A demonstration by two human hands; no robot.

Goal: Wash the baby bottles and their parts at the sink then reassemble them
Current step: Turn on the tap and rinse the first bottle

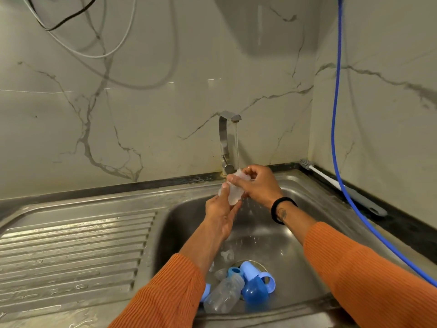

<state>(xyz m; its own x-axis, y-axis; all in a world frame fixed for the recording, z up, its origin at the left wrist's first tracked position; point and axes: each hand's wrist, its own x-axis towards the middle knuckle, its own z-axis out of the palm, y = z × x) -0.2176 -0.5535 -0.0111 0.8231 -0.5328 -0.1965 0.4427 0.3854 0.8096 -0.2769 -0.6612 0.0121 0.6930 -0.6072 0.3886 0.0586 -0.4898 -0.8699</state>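
Orange ribbed sleeves (369,275), blue caps (254,292) — grey-veined marble wall (142,114), blue hose (335,114)

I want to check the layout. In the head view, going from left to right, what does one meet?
Ribbed drainboard → left hand → tap → right hand → brush on the counter.

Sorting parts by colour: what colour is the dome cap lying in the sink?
Dark blue, glossy; the dome cap shows best in the head view, beside the drain.
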